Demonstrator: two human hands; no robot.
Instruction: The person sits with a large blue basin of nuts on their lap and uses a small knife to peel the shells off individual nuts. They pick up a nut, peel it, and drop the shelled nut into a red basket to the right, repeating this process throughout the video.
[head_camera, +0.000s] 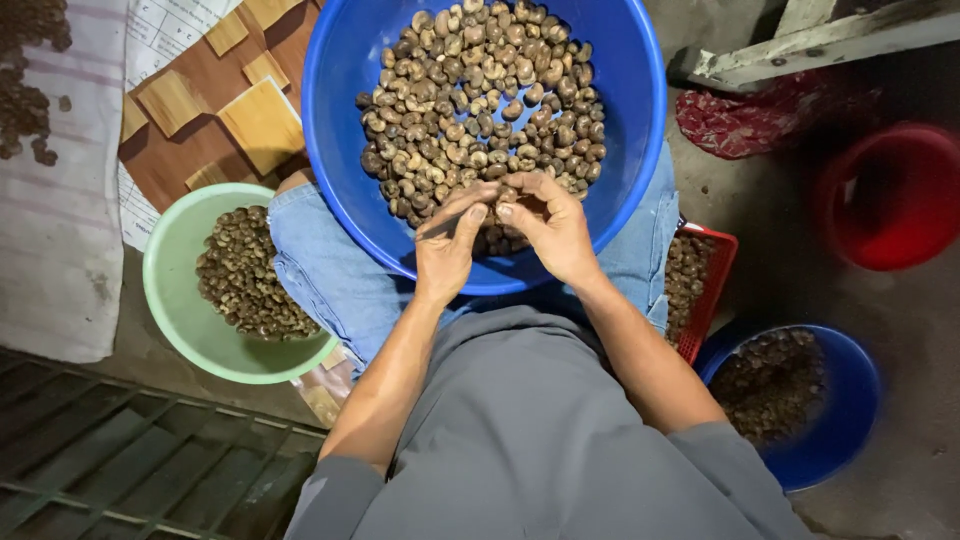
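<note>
Here both hands, left (447, 243) and right (548, 225), meet fingertip to fingertip over the nuts (480, 100) in the blue basin (340, 90), pinching something too small to tell; a green bowl (170, 290) sits left of the basin, a red basket (712, 290) right

Whatever the left hand (447, 245) and right hand (548, 222) pinched between their fingertips was too small and too covered by the fingers to make out, and the hands hid the nuts beneath them in the big blue basin (345, 80), whose far rim ran off the top edge. The red basket (712, 285) was mostly concealed behind the person's knee, and the red tub (890, 200) sat in shadow too deep to show any contents.
</note>
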